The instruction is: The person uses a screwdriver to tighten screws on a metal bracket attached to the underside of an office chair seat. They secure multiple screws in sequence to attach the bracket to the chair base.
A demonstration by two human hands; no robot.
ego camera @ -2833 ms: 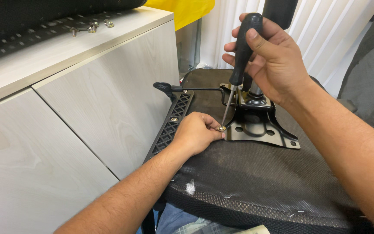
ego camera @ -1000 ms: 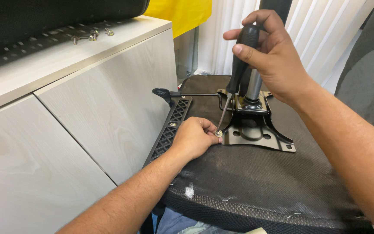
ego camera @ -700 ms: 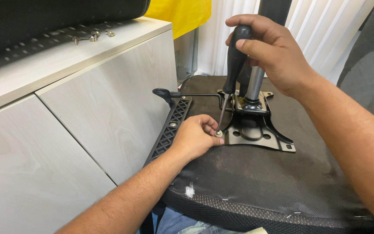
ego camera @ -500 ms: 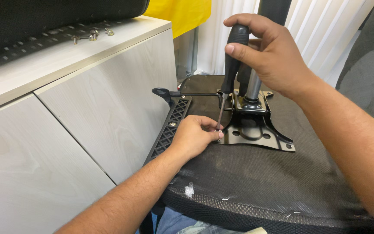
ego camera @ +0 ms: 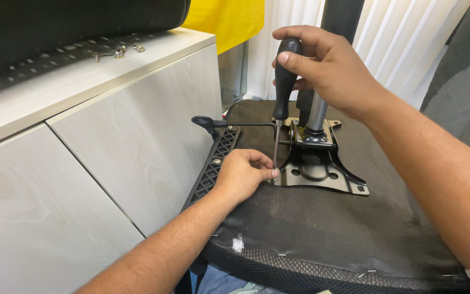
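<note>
Upturned seat (ego camera: 322,228) abuts cabinet (ego camera: 110,163); right hand (ego camera: 327,68) grips screwdriver (ego camera: 283,87), left hand (ego camera: 243,177) pinches screw at plate (ego camera: 322,177) corner.

Bright, even daylight, pretty clean shot overall.

Light pours in through the white curtain (ego camera: 409,32) at the back, which is nearly blown out. The pale cabinet (ego camera: 137,141) is evenly lit, with only soft shadows. The black metal plate (ego camera: 322,174) shows small glints. Focus is sharp mid-frame; the near forearms go a bit soft, and the wide lens stretches the edges.
</note>
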